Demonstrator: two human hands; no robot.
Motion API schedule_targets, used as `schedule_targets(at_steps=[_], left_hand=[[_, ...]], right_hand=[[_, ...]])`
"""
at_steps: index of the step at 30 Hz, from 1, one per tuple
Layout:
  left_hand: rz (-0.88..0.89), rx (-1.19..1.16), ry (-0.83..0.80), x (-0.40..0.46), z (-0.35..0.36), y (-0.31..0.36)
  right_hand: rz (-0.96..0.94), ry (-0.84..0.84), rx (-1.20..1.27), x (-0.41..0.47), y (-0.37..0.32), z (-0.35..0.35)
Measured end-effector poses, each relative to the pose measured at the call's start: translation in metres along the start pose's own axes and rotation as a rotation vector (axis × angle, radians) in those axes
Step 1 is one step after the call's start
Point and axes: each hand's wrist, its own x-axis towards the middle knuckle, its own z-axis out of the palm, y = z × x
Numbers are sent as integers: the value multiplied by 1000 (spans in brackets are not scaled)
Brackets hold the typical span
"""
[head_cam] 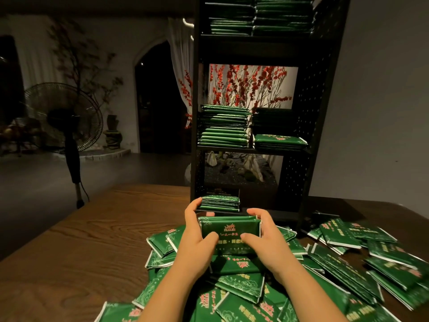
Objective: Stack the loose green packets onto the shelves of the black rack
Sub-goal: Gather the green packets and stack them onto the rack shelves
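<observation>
Both hands hold a small bundle of green packets (229, 228) above the loose pile, just in front of the black rack (311, 126). My left hand (196, 240) grips its left end, thumb on top. My right hand (264, 238) grips the right end the same way. A low stack of packets (220, 202) lies on the rack's bottom shelf, right behind my left fingers. The middle shelf carries a tall left stack (224, 126) and a right stack (277, 131). The top shelf is packed with packets (260, 16). Several loose packets (243, 289) cover the wooden table (92, 240).
More loose packets (362, 252) spread over the table to the right of the rack's foot. A standing fan (65, 119) is on the floor at the left. Red flowering branches (250, 87) show through the rack's open back. A grey wall rises on the right.
</observation>
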Motion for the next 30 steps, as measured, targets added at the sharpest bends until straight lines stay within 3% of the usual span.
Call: schedule_targets(at_steps=[7, 12, 18, 25, 30], left_hand=[[-97, 205, -27, 2, 1, -2], [-11, 63, 46, 2, 0, 5], [35, -23, -54, 7, 6, 9], [114, 60, -11, 30, 10, 42], [8, -64, -7, 60, 23, 82]], right_hand=[[10, -35, -146, 0, -4, 0], [-48, 49, 76, 0, -8, -6], [-40, 164, 341, 3, -19, -17], [-94, 137, 179, 11, -49, -48], [-72, 81, 81, 22, -83, -86]])
